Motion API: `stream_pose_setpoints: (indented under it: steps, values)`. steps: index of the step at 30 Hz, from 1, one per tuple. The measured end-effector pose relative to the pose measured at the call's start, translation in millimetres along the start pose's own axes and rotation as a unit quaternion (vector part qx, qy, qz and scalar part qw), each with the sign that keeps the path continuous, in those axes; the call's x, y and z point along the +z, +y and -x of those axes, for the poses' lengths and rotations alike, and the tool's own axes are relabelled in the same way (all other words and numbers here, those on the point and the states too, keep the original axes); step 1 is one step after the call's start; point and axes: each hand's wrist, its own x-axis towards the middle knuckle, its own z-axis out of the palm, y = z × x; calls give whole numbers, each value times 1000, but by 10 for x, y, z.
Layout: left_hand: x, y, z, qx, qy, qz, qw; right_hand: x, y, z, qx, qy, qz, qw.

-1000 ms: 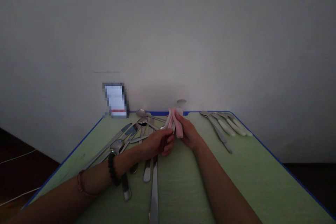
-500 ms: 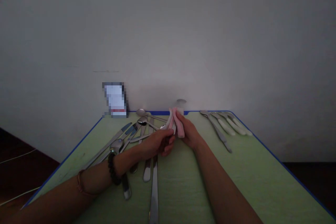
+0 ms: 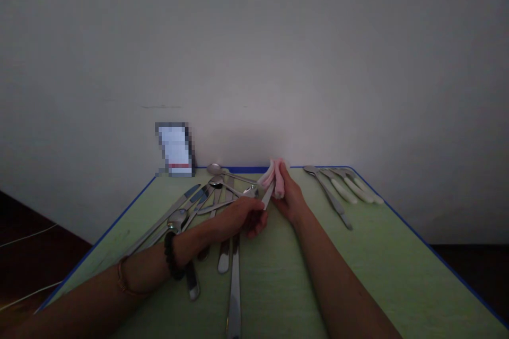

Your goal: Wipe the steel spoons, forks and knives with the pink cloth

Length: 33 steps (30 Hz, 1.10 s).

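My left hand [image 3: 240, 218] pinches the flat metal handle of a spoon [image 3: 269, 196] above the middle of the table. A folded pink and white cloth [image 3: 279, 184] is wrapped about the spoon's upper part, which it hides. The fingers of my right hand [image 3: 293, 200] are closed round that cloth from the right side. Beneath and beside my left hand lies a loose spread of metal spoons [image 3: 177, 218] and knives [image 3: 234, 291], partly covered by my forearm.
On the right of the green table [image 3: 382, 265] lie a metal utensil [image 3: 330, 196] and several white-handled utensils [image 3: 344, 190]. A blurred phone-like screen [image 3: 175, 149] stands at the back left against the wall [image 3: 254, 63].
My right hand and the cloth have shifted right along the spoon. The spoon's bowl, which stuck out above the cloth, is now hidden, and more handle shows by my left hand.
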Motion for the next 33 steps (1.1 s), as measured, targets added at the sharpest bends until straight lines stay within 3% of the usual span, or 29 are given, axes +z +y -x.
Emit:
stream_pose_setpoints:
  steps: [4, 9, 15, 20, 27, 33]
  values:
    - [-1, -40, -13, 19, 12, 36, 999, 8, 1, 4, 1, 2, 7, 1000]
    - [-43, -50, -21, 34, -12, 71, 997, 23, 11, -5, 1, -23, 4, 1000]
    - [-64, -4, -29, 12, -16, 87, 996, 6, 17, -40, -32, -10, -36, 999]
    - [-31, -7, -14, 25, 24, 11, 999, 7, 18, -24, -26, -27, -18, 999]
    - [-23, -17, 58, 35, -19, -146, 989, 22, 31, 69, 13, -52, 60, 997]
    - [0, 6, 66, 32, -3, -198, 980, 38, 21, 68, 24, -44, 41, 998]
